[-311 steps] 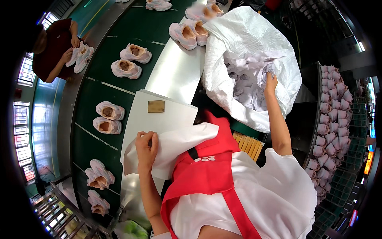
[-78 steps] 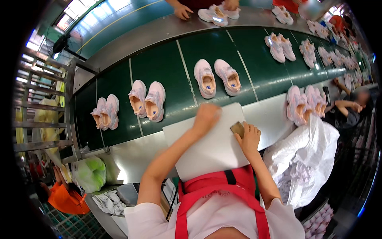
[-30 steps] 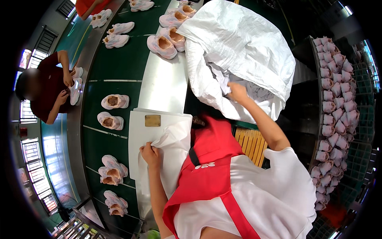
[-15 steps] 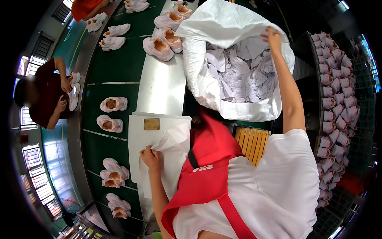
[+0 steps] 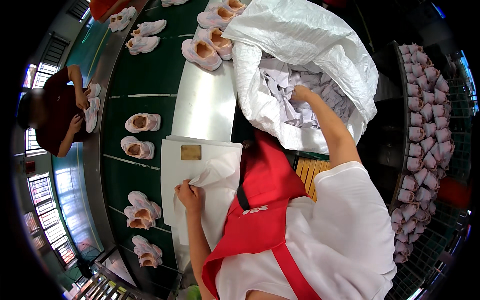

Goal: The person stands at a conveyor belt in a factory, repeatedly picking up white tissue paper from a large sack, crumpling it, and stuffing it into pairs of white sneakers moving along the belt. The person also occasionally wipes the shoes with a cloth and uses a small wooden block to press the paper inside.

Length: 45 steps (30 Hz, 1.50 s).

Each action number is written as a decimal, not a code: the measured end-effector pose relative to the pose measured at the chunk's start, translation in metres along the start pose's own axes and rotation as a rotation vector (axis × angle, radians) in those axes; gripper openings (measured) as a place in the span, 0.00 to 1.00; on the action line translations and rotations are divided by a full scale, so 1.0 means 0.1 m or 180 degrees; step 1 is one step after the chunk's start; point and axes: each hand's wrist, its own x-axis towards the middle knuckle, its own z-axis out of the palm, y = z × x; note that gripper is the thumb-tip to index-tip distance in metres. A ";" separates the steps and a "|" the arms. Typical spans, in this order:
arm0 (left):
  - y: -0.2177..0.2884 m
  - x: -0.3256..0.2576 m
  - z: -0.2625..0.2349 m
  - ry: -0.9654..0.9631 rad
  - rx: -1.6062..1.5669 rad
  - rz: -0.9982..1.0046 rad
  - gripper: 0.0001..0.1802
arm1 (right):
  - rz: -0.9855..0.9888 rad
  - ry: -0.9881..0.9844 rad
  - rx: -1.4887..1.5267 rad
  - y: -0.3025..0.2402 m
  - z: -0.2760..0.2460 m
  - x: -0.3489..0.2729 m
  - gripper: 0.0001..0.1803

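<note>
1. White woven sack [image 5: 305, 30], mouth open, stands ahead and to the right of the left hand; the right forearm reaches over its near rim.
2. Right hand [image 5: 301, 94]: inside the mouth of the sack, fingers curled down among crumpled paper [image 5: 332, 95]. Fingertips hidden; cannot tell whether they grip a piece.
3. Crumpled paper: lies around and beneath the right hand, filling the visible part of the sack.
4. Left hand [image 5: 190, 195]: fingers drawn in, pinching the edge of a white sheet [image 5: 222, 172], which is creased and raised beside the thumb and spreads to the right of the hand.
5. Under the sheet and left hand: a pale flat stack [image 5: 171, 157] on the metal tabletop [image 5: 202, 105].
6. Brass-coloured block [image 5: 191, 152]: on the stack, just beyond the left hand.
7. Pink-and-white shoes [image 5: 202, 54]: paired on the tabletop beyond the left hand, next to the sack.
8. Green belt [image 5: 137, 175]: left of the left hand, carrying further shoe pairs [image 5: 143, 123].
9. Across the belt, far left of both hands: a co-worker in dark red [image 5: 55, 110], hands at another pair.
10. Shoe-filled rack [image 5: 425, 125]: well to the right of the right hand.
</note>
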 end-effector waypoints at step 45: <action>0.06 -0.14 -0.11 0.0237 0.0072 -0.0005 0.12 | 0.0468 0.3003 0.2522 0.51 -1.37 -1.04 0.27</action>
